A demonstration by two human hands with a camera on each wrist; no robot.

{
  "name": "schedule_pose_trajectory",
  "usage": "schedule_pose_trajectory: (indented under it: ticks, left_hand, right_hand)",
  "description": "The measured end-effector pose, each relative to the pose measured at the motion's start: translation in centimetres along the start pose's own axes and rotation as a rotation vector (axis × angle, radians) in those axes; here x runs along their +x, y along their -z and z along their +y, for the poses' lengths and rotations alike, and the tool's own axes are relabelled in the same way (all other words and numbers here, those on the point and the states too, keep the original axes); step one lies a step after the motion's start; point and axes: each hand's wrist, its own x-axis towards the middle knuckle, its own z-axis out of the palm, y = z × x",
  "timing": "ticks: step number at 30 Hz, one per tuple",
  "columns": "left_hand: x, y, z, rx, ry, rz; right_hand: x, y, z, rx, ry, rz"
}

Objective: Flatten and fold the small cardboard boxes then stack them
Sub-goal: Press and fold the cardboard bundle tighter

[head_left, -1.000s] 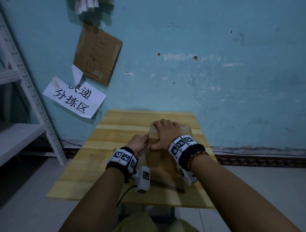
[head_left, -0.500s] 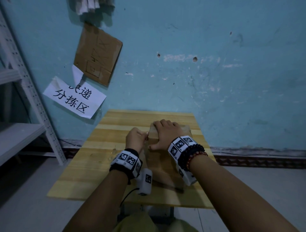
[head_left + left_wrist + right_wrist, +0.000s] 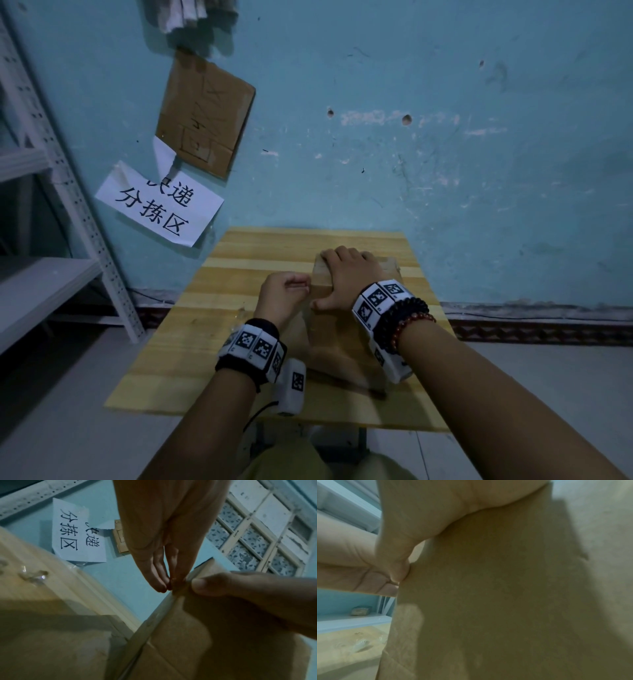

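A brown cardboard box [image 3: 329, 332] lies on the wooden table [image 3: 239, 267], right of centre. My right hand [image 3: 337, 277] rests palm-down on top of it, the fingers reaching its far edge and the thumb [image 3: 399, 572] pressing near the left edge. My left hand [image 3: 301, 284] sits against the box's left edge with curled fingers. In the left wrist view my left hand [image 3: 169, 585] brings its fingertips together on that edge of the box [image 3: 188, 642], beside the right thumb. Cardboard [image 3: 488, 601] fills most of the right wrist view, and the far side of the box is hidden.
A scrap of clear tape [image 3: 241, 313] lies on the table left of the box. A white metal shelf [image 3: 51, 274] stands at the left. On the blue wall behind hang a paper sign [image 3: 157, 205] and a cardboard sheet [image 3: 205, 113].
My left hand has shifted slightly away from me along the box's left edge. The right hand and the box have stayed where they were.
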Motion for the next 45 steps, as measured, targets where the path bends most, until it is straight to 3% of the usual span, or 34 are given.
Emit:
schedule_pose_trajectory:
  ticks: [12, 26, 32, 38, 42, 45]
  left_hand:
    - [-0.4, -0.2, 0.1, 0.182, -0.106, 0.043]
    - [-0.2, 0.5, 1.2, 0.31, -0.189, -0.074]
    - [0.1, 1.1, 1.9, 0.586, -0.305, -0.165]
    - [0.1, 0.9, 3.0, 0.875, -0.299, -0.22]
    - [0.0, 0.9, 2.5, 0.805, -0.316, -0.201]
    - [0.2, 1.2, 1.5, 0.459, -0.219, -0.111]
  right_hand:
    - [0.0, -0.1, -0.2, -0.002, -0.005, 0.006]
    - [0.0, -0.1, -0.2, -0.004, -0.01, -0.005]
    - [0.1, -0.1, -0.2, -0.003, -0.011, -0.014]
    - [0.2, -0.1, -0.3, -0.006, -0.017, -0.012]
    - [0.2, -0.2, -0.2, -0.016, -0.032, -0.015]
    - [0.1, -0.1, -0.3, -0.016, -0.027, -0.013]
